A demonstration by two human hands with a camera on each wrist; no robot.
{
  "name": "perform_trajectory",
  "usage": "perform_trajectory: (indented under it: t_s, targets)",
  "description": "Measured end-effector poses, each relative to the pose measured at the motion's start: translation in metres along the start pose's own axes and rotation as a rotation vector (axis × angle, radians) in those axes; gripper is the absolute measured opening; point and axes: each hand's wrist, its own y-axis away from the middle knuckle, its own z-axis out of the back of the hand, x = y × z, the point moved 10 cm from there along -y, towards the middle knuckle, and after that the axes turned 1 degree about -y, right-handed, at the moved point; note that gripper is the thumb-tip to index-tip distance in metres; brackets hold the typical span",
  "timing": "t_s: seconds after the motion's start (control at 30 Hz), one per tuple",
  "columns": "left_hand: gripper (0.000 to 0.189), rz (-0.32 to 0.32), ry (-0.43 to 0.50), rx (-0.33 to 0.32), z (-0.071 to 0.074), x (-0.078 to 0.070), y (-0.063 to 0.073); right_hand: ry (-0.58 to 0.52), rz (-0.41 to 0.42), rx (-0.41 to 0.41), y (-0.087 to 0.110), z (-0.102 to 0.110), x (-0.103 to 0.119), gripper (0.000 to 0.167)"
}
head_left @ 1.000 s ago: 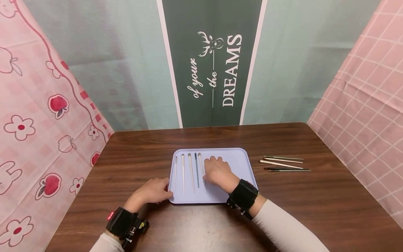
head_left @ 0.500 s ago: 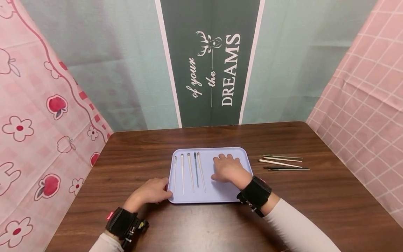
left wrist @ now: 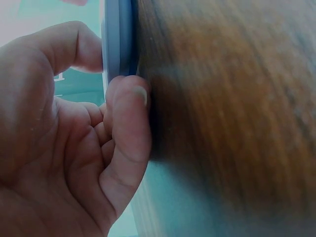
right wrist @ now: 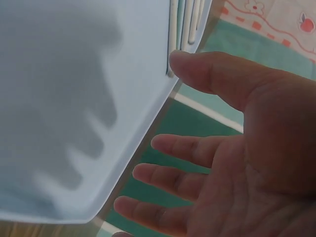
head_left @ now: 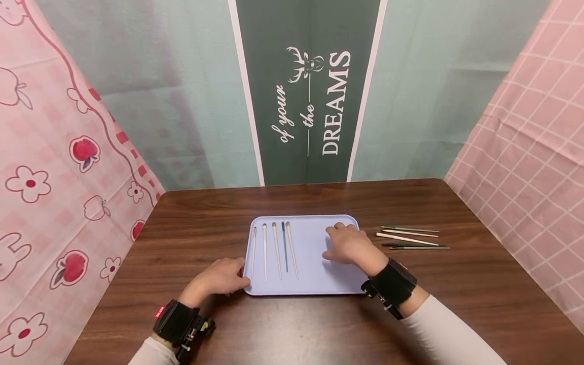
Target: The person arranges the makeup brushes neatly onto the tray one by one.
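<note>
A lilac tray [head_left: 312, 276] lies on the table. Several slim brushes stand in a row along its left half, including a white-handled brush [head_left: 265, 253], a blue brush [head_left: 285, 248] and a pale brush [head_left: 293, 251] at the row's right end. My left hand [head_left: 221, 276] grips the tray's front left corner; in the left wrist view the thumb is on one side of the rim [left wrist: 114, 39] and curled fingers are on the other. Over the tray's right part is my right hand [head_left: 349, 246], its fingers spread and holding nothing in the right wrist view.
To the right of the tray, several loose brushes [head_left: 408, 238] lie crosswise on the dark wooden table [head_left: 292, 329]. A green curtain [head_left: 410, 101] hangs behind the table, with pink cloths [head_left: 538, 177] at the sides.
My right hand has moved right across the tray, away from the row, leaving the rightmost brush uncovered. The left hand has stayed at the tray's corner.
</note>
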Motion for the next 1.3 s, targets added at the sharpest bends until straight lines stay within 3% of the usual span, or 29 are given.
perform_trajectory:
  t_s: [0.5,1.1,1.3]
  targets:
    - [0.017,0.002,0.006,-0.004,0.000,-0.002,0.003,-0.066,-0.027,-0.039,0.016,0.009,-0.048,0.071]
    - [0.018,0.014,0.000,0.002,0.000,-0.003,0.005,-0.091,-0.060,-0.012,0.033,0.005,-0.099,0.071]
    - [0.016,-0.008,-0.006,-0.012,0.001,-0.005,0.005,-0.093,-0.063,-0.008,0.037,0.006,-0.109,0.070]
